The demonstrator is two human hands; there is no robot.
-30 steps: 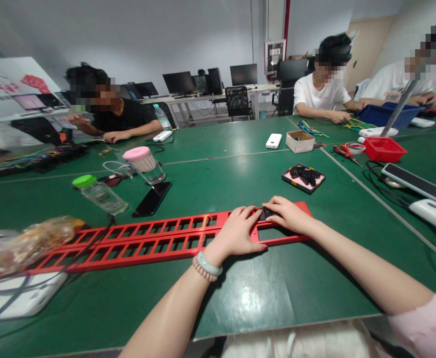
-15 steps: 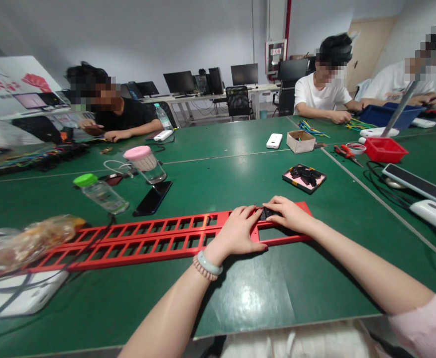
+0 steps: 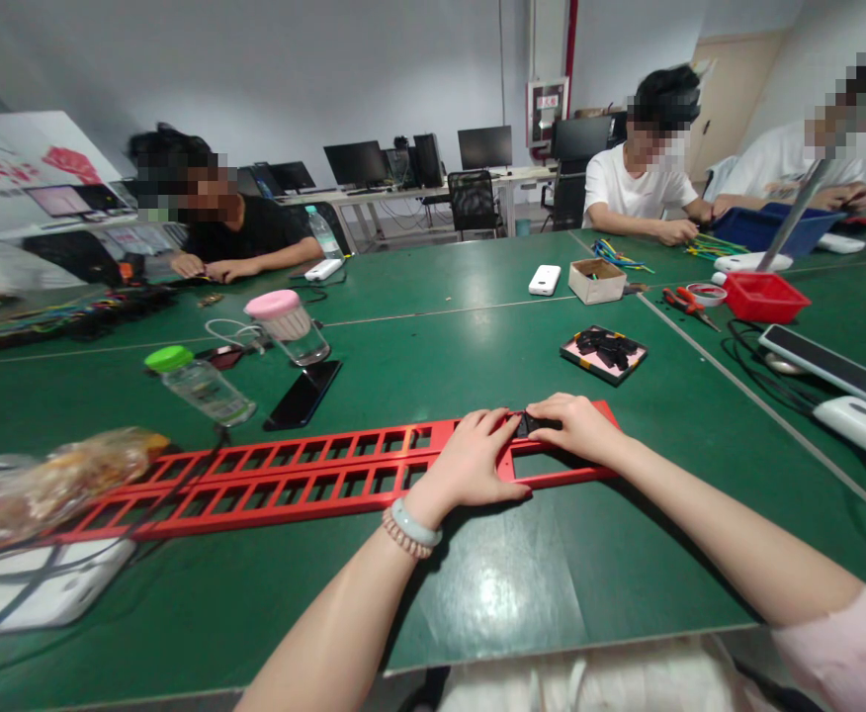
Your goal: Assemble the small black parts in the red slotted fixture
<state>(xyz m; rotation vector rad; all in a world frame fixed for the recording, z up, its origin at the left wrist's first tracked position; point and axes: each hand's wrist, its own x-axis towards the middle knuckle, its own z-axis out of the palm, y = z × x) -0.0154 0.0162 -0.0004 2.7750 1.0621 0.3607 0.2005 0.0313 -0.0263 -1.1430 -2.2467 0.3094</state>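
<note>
A long red slotted frame point(image 3: 444, 432) lies across the green table. My left hand point(image 3: 470, 460) grips the frame near its right end, thumb along the near edge and fingertips at the far side. Between the two hands, a small black part point(image 3: 525, 425) sits at the frame's far-side opening. My right hand point(image 3: 579, 429) has its fingers closed at this part, with the palm over the frame's right end. The fingers hide much of the black part. Beyond the frame, similar black pieces point(image 3: 607, 348) lie in a shallow tray point(image 3: 587, 370).
On the left are a green-capped bottle point(image 3: 200, 386), a pink-lidded jar point(image 3: 289, 326), a phone point(image 3: 303, 394) and a plastic bag point(image 3: 69, 480) over the frame. A red bin point(image 3: 766, 299), pliers point(image 3: 689, 307) and cables lie right. Several people sit around the table.
My right hand's fingers have shifted slightly at the black part. My left hand and the frame stay put. The person at left has lowered one hand.
</note>
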